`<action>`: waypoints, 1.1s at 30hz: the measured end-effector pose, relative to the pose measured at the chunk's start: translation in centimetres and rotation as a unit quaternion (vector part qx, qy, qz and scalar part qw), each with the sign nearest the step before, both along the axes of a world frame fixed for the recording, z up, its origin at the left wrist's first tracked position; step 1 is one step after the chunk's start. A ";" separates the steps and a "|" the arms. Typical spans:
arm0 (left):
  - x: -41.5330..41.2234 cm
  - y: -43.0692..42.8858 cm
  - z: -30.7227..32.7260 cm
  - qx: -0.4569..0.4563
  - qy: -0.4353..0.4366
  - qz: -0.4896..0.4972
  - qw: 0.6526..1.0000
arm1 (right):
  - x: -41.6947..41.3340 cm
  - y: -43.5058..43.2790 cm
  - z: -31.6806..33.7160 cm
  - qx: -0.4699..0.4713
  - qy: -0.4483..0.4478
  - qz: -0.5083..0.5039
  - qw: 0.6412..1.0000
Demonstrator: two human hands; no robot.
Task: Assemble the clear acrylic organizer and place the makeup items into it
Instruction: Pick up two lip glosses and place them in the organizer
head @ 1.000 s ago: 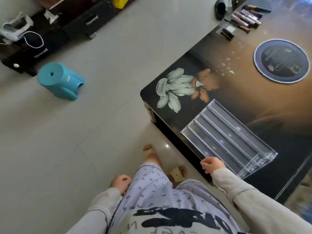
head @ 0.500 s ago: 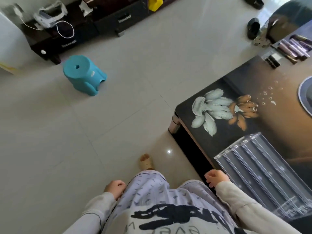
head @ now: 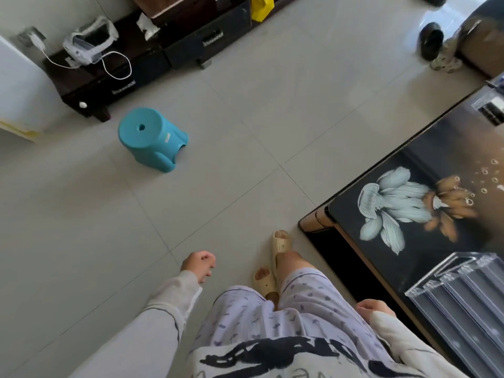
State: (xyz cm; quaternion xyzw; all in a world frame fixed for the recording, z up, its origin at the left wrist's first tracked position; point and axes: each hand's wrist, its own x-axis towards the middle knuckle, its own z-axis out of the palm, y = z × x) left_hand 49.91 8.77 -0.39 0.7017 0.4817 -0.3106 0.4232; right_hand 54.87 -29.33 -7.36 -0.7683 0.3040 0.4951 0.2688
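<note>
The clear acrylic organizer [head: 461,293], a ridged tray with long compartments, lies on the dark glass table [head: 403,156] at the lower right, partly cut off by the frame edge. My right hand [head: 372,306] is curled near the table's front edge, left of the organizer and apart from it, holding nothing. My left hand [head: 199,264] hangs over the floor with fingers curled, empty. A small clear and black makeup item [head: 491,105] shows at the table's far right edge; the other makeup items are out of view.
A teal plastic stool [head: 151,137] stands on the tiled floor ahead-left. A low dark cabinet [head: 152,58] with a white cable and a device runs along the back. A black shoe [head: 431,40] lies at upper right. My feet wear beige slippers [head: 281,242].
The view has swung left and away from the table. My right hand has come off the organizer's edge. My left hand has moved forward from my thigh. The organizer has not moved.
</note>
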 end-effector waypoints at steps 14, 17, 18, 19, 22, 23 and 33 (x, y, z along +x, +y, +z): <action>8.1 5.4 -0.3 -0.008 0.087 -0.004 0.996 | 21.6 17.3 6.0 0.060 -0.118 0.111 0.985; 12.3 7.5 -0.5 0.004 0.085 -0.004 0.996 | 25.6 18.8 6.8 0.071 -0.140 0.120 0.980; 13.7 8.1 -0.6 0.008 0.082 -0.008 0.997 | 26.9 19.0 7.1 0.076 -0.145 0.117 0.980; 15.3 8.7 -0.7 0.008 0.080 -0.013 0.997 | 28.1 19.2 7.2 0.081 -0.148 0.112 0.979; 20.5 10.4 -1.5 -0.004 0.068 -0.017 0.998 | 30.6 19.1 7.1 0.073 -0.138 0.094 0.983; 22.4 10.8 -1.7 -0.009 0.062 -0.020 0.998 | 31.2 19.0 6.9 0.067 -0.134 0.084 0.985; 46.6 12.6 -3.0 -0.043 0.036 -0.228 0.972 | 35.0 17.9 4.5 -0.029 -0.071 -0.145 0.986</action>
